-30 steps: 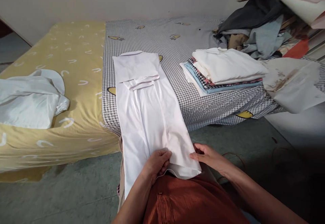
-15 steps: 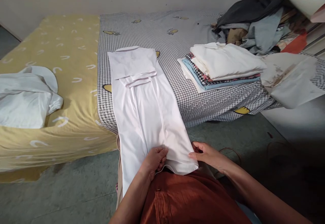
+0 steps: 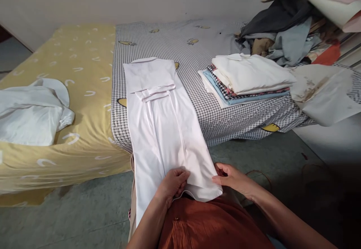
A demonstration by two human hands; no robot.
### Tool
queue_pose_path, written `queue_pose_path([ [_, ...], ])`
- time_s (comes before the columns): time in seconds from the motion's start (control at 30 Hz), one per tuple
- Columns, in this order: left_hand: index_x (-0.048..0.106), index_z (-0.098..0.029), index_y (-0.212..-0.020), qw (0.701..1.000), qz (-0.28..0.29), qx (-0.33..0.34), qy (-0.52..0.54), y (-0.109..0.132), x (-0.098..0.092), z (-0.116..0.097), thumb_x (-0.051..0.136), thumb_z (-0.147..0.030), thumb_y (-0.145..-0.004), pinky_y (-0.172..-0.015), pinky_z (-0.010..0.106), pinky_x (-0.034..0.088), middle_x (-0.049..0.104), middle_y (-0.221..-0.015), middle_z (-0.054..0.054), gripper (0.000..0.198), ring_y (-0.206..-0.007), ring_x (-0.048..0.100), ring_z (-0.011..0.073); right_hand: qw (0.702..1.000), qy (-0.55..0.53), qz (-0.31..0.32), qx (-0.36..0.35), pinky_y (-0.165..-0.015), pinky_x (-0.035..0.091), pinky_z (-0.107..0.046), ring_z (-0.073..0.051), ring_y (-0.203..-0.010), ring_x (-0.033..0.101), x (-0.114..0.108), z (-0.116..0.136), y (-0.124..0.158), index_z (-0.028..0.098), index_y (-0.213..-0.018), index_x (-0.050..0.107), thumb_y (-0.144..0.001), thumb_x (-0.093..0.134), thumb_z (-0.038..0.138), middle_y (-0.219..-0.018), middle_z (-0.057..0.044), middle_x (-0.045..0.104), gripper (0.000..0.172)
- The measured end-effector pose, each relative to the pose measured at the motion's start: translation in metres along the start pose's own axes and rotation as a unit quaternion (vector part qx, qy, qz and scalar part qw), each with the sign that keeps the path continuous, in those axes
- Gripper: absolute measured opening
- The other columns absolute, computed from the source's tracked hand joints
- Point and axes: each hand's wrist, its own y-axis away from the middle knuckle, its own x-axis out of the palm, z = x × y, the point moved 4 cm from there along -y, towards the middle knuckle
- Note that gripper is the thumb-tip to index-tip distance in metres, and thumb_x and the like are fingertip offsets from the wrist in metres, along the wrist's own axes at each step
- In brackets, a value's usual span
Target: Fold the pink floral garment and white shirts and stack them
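Note:
A long white garment (image 3: 169, 128), perhaps a shirt with its sleeves folded in, stretches from the checked bed cover down to my waist. Its far end lies flat on the bed, with a folded flap and a narrow band across it. Near the bottom edge, my left hand (image 3: 174, 182) pinches the cloth with curled fingers. My right hand (image 3: 229, 179) grips the lower right corner between thumb and fingers. Between my hands the hem sags slightly in front of my rust-coloured top (image 3: 208, 222).
A stack of folded clothes (image 3: 251, 76), white on top, sits right on the checked cover (image 3: 158, 42). A crumpled white garment (image 3: 31, 113) lies on the yellow cover (image 3: 87, 76) at left. Heaped clothes (image 3: 290, 34) fill the back right, beside a hanging off-white cloth (image 3: 329, 91).
The whole view has shifted slightly, so everything appears a little lower. Both hands keep their hold on the white garment, with hardly any change in its shape.

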Motion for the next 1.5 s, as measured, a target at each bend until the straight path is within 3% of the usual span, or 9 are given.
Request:
queue_pose_path([
  [0.13, 0.044, -0.024, -0.057, 1.0, 0.003, 0.006, -0.004, -0.001, 0.0, 0.0, 0.078, -0.078, -0.046, -0.031, 0.022, 0.011, 0.039, -0.037, -0.012, 0.065, -0.029, 0.024, 0.0027, 0.998, 0.066, 0.021, 0.002, -0.059, 0.034, -0.026, -0.014, -0.063, 0.042, -0.019, 0.001, -0.007, 0.023, -0.069, 0.05, -0.072, 0.071, 0.064, -0.063, 0.006, 0.045, 0.046],
  [0.3, 0.045, -0.024, -0.061, 1.0, -0.002, 0.013, -0.004, -0.006, 0.001, 0.004, 0.076, -0.078, -0.046, -0.03, 0.021, 0.011, 0.04, -0.038, -0.012, 0.064, -0.029, 0.024, 0.003, 0.933, 0.185, -0.282, -0.128, -0.06, 0.041, -0.03, -0.017, -0.062, 0.05, -0.054, 0.046, -0.015, 0.025, -0.075, 0.052, -0.092, 0.048, 0.058, -0.066, 0.002, 0.051, 0.038],
  [0.37, 0.045, -0.024, -0.061, 1.0, -0.005, 0.014, -0.005, -0.008, 0.001, 0.006, 0.075, -0.079, -0.045, -0.03, 0.022, 0.011, 0.04, -0.038, -0.012, 0.064, -0.029, 0.024, 0.0035, 0.872, 0.254, -0.343, -0.241, -0.074, 0.049, -0.035, -0.022, -0.081, 0.061, -0.038, 0.071, -0.017, 0.024, -0.089, 0.06, -0.097, 0.046, 0.047, -0.087, -0.005, 0.065, 0.029],
  [0.47, 0.046, -0.025, -0.061, 1.0, -0.013, 0.018, -0.01, -0.01, 0.002, 0.009, 0.073, -0.078, -0.046, -0.03, 0.022, 0.012, 0.039, -0.036, -0.012, 0.062, -0.029, 0.024, 0.0043, 0.78, 0.373, -0.319, -0.387, -0.102, 0.045, -0.046, -0.028, -0.121, 0.058, 0.015, 0.091, -0.023, 0.022, -0.122, 0.062, -0.102, 0.044, 0.032, -0.126, -0.011, 0.066, 0.028],
  [0.57, 0.048, -0.024, -0.062, 0.999, -0.02, 0.027, -0.022, -0.01, 0.002, 0.009, 0.07, -0.074, -0.054, -0.03, 0.022, 0.013, 0.038, -0.036, -0.012, 0.055, -0.029, 0.025, 0.005, 0.714, 0.491, -0.244, -0.436, -0.117, 0.033, -0.05, -0.029, -0.143, 0.042, 0.067, 0.081, -0.032, 0.021, -0.143, 0.051, -0.101, 0.048, 0.023, -0.148, -0.008, 0.057, 0.042],
  [0.67, 0.051, -0.023, -0.06, 0.998, -0.026, 0.036, -0.039, -0.008, 0.004, 0.008, 0.068, -0.064, -0.067, -0.031, 0.022, 0.015, 0.036, -0.034, -0.011, 0.045, -0.029, 0.025, 0.0051, 0.682, 0.554, -0.204, -0.432, -0.118, 0.032, -0.048, -0.027, -0.143, 0.044, 0.089, 0.064, -0.037, 0.02, -0.142, 0.052, -0.098, 0.051, 0.019, -0.148, -0.004, 0.058, 0.045],
  [0.93, 0.054, -0.021, -0.064, 0.998, -0.035, 0.039, -0.044, -0.005, 0.008, 0.004, 0.057, -0.042, -0.084, -0.032, 0.022, 0.019, 0.039, -0.037, -0.01, 0.029, -0.029, 0.028, 0.0061, 0.677, 0.553, -0.18, -0.452, -0.113, 0.036, -0.046, -0.026, -0.135, 0.053, 0.083, 0.058, -0.039, 0.024, -0.13, 0.062, -0.097, 0.052, 0.018, -0.139, -0.001, 0.066, 0.036],
  [1.33, 0.053, -0.022, -0.078, 0.992, -0.02, 0.05, -0.118, -0.005, 0.008, 0.004, 0.044, -0.048, -0.09, -0.039, 0.022, 0.03, 0.043, -0.047, -0.009, 0.031, -0.035, 0.036, 0.0086, 0.709, 0.512, -0.179, -0.451, -0.111, 0.042, -0.049, -0.024, -0.131, 0.058, 0.08, 0.056, -0.035, 0.025, -0.117, 0.068, -0.098, 0.047, 0.011, -0.125, -0.003, 0.073, 0.032],
  [1.5, 0.067, -0.016, -0.087, 0.962, -0.047, 0.099, -0.252, 0.013, 0.015, 0.0, 0.048, -0.027, -0.089, -0.071, 0.034, 0.053, 0.069, -0.073, 0.005, 0.022, -0.07, 0.065, 0.0207, 0.716, 0.531, -0.125, -0.435, -0.115, 0.041, -0.051, -0.024, -0.14, 0.05, 0.076, 0.046, -0.025, 0.026, -0.123, 0.067, -0.097, 0.049, 0.008, -0.132, -0.001, 0.07, 0.037],
])
